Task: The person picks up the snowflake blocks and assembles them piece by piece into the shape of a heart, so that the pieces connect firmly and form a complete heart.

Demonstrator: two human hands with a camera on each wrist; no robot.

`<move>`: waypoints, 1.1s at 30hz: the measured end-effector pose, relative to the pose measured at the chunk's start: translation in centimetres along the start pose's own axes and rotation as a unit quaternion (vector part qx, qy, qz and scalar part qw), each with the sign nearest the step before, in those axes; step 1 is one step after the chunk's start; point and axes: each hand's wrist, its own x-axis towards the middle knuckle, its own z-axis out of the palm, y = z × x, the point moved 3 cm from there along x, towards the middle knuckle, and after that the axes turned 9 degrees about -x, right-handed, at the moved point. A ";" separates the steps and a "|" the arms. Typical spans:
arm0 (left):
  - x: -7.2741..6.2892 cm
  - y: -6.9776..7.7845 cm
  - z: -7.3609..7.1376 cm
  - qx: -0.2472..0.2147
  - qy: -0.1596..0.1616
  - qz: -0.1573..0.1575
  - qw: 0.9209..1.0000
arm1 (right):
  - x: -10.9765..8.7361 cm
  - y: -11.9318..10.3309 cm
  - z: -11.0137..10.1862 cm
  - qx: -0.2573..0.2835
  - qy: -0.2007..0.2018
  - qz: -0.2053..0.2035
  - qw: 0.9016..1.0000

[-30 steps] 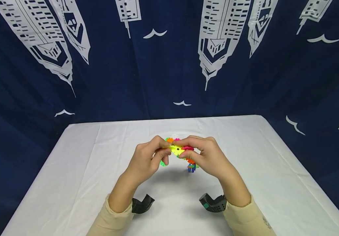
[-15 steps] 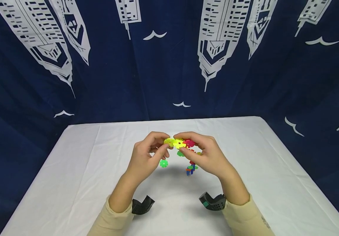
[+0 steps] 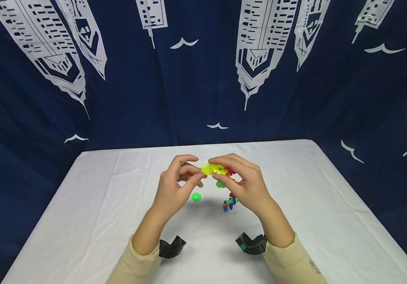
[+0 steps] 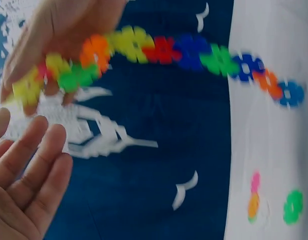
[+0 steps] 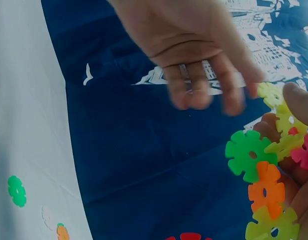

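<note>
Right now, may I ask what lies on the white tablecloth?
A green flower-shaped plastic disc, an orange piece, a pink piece and a clear piece are visible. The left hand and right hand hide patches in the head view.

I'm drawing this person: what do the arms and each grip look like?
The left sleeve and right sleeve are beige, the right with a greyish mark. The left wrist gadget and right wrist gadget are black and bent, the right with a green patch. The left grip and right grip wear no gloves.

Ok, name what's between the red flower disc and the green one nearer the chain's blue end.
Left wrist view: a blue flower disc joins the red disc to the green disc.
</note>
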 end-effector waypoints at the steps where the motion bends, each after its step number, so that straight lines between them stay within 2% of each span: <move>1: 0.0 -0.5 -0.3 0.017 -0.001 -0.011 1.000 | 0.0 0.1 -0.1 -0.001 0.004 0.003 1.000; 3: 0.0 -1.9 -0.7 0.042 -0.007 -0.048 0.998 | 0.0 0.3 -0.3 0.001 0.010 0.012 1.000; 5: -0.2 -3.6 -0.9 0.071 -0.021 -0.101 0.992 | -0.1 0.4 -0.5 0.018 0.015 0.023 0.999; 9: -0.9 -6.9 -0.7 0.123 -0.076 -0.201 0.969 | -0.3 0.5 -0.6 0.056 0.017 0.044 0.997; 12: -1.5 -8.9 -0.5 0.154 -0.125 -0.237 0.951 | -0.4 0.7 -0.6 0.065 0.011 0.054 0.996; 17: -2.5 -11.2 -0.1 0.188 -0.172 -0.259 0.931 | -0.3 1.0 -0.4 0.059 0.001 0.069 0.996; 21: -3.3 -12.4 0.0 0.226 -0.193 -0.270 0.916 | -0.3 1.1 -0.4 0.055 -0.004 0.072 0.996; 24: -3.6 -13.0 0.0 0.256 -0.197 -0.266 0.908 | -0.2 1.1 -0.3 0.051 -0.005 0.067 0.996; 26: -3.7 -13.3 0.0 0.269 -0.194 -0.261 0.907 | -0.2 1.1 -0.3 0.048 -0.006 0.065 0.997; 33: -3.7 -13.8 -0.1 0.269 -0.182 -0.256 0.910 | -0.1 1.2 -0.2 0.036 -0.010 0.062 0.997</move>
